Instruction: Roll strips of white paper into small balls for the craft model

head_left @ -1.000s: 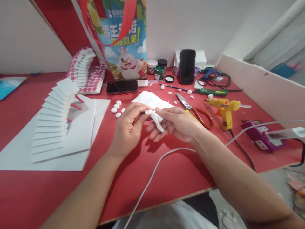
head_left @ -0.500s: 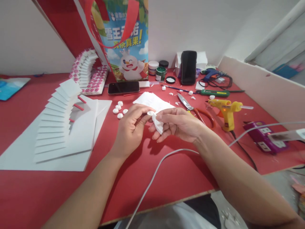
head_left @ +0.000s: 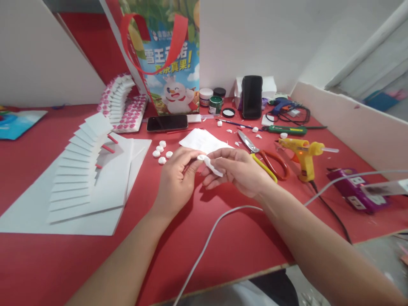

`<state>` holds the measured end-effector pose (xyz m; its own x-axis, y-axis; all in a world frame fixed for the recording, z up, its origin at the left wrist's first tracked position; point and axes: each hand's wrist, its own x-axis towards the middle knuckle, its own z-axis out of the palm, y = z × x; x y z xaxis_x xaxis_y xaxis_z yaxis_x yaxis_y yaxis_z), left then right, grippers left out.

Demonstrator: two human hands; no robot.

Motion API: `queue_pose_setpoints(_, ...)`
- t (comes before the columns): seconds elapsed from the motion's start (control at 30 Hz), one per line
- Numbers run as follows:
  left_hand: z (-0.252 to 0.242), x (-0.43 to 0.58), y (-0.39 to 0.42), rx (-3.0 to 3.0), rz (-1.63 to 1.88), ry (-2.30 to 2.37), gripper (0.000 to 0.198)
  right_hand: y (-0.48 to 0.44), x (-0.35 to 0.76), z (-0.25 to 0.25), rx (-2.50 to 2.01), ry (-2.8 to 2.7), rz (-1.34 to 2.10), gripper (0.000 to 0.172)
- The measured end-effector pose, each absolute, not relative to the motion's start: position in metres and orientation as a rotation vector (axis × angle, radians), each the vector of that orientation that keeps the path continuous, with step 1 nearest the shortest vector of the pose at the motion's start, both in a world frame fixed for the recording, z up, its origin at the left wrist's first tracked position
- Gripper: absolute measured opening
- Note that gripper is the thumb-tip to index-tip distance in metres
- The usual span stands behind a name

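Observation:
Between my two hands is a white paper strip [head_left: 214, 167], one end coiled into a small roll. My left hand [head_left: 178, 176] pinches the coiled end between thumb and fingertips. The loose tail is gripped by my right hand [head_left: 237, 168], its lower fingers curled loosely beneath. Just left of my left fingers lie several small white paper rolls [head_left: 162, 160] on the red table. White paper sheets [head_left: 204, 139] rest right behind my hands. Scissors [head_left: 248, 141] with red and yellow handles lie beyond my right hand.
A yellow glue gun [head_left: 302, 153] and a purple power strip [head_left: 357, 189] are at right. A white cable [head_left: 219, 221] crosses the table in front. At left, a stepped white card structure [head_left: 73, 170] stands on boards. Phones [head_left: 167, 123], paint jars [head_left: 215, 104] and a printed bag [head_left: 172, 63] line the back.
The paper's loose tail has swung from hanging downward to pointing more to the right, twisted narrower. My right fingers have shifted along it. The whole view has moved slightly.

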<state>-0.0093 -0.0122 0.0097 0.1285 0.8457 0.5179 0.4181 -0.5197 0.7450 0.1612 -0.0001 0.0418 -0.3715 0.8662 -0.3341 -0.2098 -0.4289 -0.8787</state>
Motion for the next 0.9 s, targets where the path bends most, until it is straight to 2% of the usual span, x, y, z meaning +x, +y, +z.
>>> queue_pose_setpoints(0.03,0.009,-0.009,-0.012,2.006,1.359,1.217,0.015,0.0,0.161,0.043,-1.095,-0.99,1.898,0.004)
queue_pose_setpoints(0.13,0.009,-0.009,-0.012,2.033,1.35,1.199,0.016,-0.001,0.161,0.045,-1.138,-1.067,1.91,0.019)
queue_pose_setpoints(0.33,0.009,-0.008,-0.01,2.048,1.348,1.181,0.017,-0.001,0.163,0.037,-1.104,-1.214,1.901,0.036)
queue_pose_setpoints(0.57,0.01,-0.009,-0.01,1.904,1.34,1.187,0.016,0.002,0.168,0.037,-1.127,-1.289,1.82,0.035)
queue_pose_setpoints(0.63,0.009,-0.008,-0.011,1.826,1.353,1.201,0.015,0.0,0.166,0.036,-1.193,-1.505,1.586,0.035)
queue_pose_setpoints(0.73,0.006,-0.005,-0.012,1.714,1.397,1.25,0.014,-0.004,0.16,0.03,-1.267,-1.913,0.9,0.037)
queue_pose_setpoints(0.8,0.005,-0.002,-0.013,1.669,1.433,1.278,0.014,-0.008,0.156,0.024,-1.255,-2.075,0.47,0.032)
queue_pose_setpoints(0.9,0.004,0.002,-0.014,1.654,1.47,1.309,0.015,-0.012,0.152,0.016,-1.249,-2.187,0.182,0.03)
